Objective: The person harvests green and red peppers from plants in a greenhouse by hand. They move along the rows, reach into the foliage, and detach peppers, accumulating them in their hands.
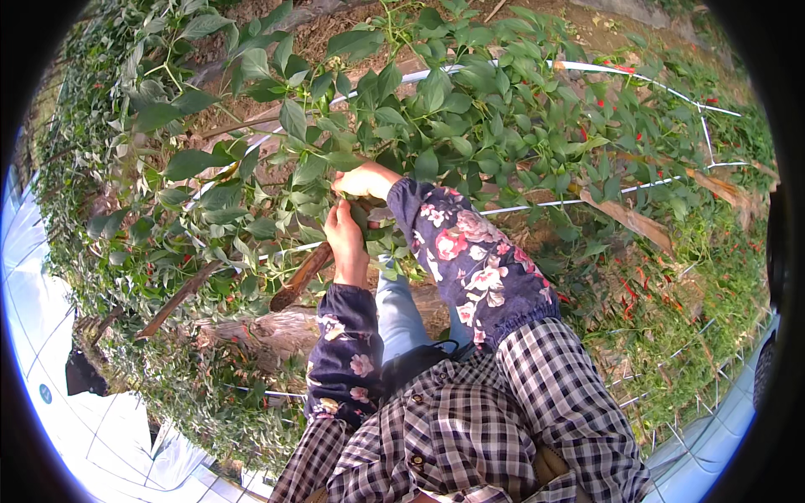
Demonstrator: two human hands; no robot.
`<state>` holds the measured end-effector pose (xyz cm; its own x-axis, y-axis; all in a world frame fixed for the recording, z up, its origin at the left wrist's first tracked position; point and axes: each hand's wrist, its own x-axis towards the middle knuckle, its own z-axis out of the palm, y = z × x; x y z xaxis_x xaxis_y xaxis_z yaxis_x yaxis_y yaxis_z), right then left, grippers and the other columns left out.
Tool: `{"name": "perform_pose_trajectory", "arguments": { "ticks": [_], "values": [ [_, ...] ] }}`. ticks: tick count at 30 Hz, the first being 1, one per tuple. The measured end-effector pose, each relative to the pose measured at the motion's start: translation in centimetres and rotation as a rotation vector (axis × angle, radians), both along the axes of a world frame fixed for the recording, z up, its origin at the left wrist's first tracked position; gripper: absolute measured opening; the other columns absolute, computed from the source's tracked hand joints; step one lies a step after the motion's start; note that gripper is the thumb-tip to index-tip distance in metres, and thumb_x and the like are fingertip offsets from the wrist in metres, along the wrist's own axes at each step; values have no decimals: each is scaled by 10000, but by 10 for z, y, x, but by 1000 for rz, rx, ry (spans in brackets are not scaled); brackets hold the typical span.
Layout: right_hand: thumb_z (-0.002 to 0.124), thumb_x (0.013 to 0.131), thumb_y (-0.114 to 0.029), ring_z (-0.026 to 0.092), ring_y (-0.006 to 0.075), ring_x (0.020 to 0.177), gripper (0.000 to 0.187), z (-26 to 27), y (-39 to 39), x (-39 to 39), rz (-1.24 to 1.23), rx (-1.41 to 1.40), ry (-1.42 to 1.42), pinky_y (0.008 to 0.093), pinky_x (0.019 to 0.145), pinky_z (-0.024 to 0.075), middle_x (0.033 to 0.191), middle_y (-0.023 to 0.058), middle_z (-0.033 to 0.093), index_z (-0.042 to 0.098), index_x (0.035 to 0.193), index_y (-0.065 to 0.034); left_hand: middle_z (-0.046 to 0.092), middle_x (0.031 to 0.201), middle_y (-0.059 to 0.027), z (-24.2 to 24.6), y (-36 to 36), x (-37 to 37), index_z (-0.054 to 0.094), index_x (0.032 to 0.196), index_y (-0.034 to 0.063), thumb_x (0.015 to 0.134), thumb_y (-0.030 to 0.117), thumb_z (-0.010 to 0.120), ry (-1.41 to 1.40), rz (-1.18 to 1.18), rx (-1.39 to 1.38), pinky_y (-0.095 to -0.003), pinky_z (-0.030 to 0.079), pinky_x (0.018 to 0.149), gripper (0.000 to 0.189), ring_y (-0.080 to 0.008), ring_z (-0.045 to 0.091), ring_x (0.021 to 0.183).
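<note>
Both hands are in among the leaves of a green pepper plant [434, 94] in front of me. My left hand [347, 236] points upward, its thumb and fingers around a dark green leaf [359, 215]; its other fingertips show partly behind the foliage. Just above it, my right hand [365, 180] reaches in from the right with fingers bent close to the left fingertips. A leaf covers part of the right hand, and whatever lies between its fingertips cannot be made out. Floral cuffed sleeves [471, 258] cover both forearms.
White cords [528, 206] run along the row on both sides of the plants. Wooden stakes [302, 276] slant close to my left wrist and further along [629, 220]. Red peppers [629, 295] hang on plants at right. Pale sheeting [38, 302] lies at far left.
</note>
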<state>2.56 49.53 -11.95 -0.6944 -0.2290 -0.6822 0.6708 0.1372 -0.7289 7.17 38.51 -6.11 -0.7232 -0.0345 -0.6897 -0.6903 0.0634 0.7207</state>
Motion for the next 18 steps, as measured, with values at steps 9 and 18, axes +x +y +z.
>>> {"name": "perform_pose_trajectory", "arguments": {
  "ticks": [9, 18],
  "values": [
    [678, 743, -323, 624, 298, 936, 362, 29, -1, -13, -323, 396, 47, 371, 800, 498, 986, 148, 651, 661, 1006, -76, 597, 776, -30, 19, 21, 33, 584, 836, 0, 907, 111, 477, -24, 113, -51, -234, 453, 637, 170, -116, 558, 679],
    [566, 803, -111, 643, 221, 610, 134, 41, 183, -23, -964, 726, 576, 340, 587, 497, 693, 98, 668, 645, 869, -25, 596, 1080, -152, 104, -19, 62, 566, 978, 4, 935, 78, 457, -54, -82, 562, -405, 423, 951, 139, -274, 577, 1042]
  ]
}}
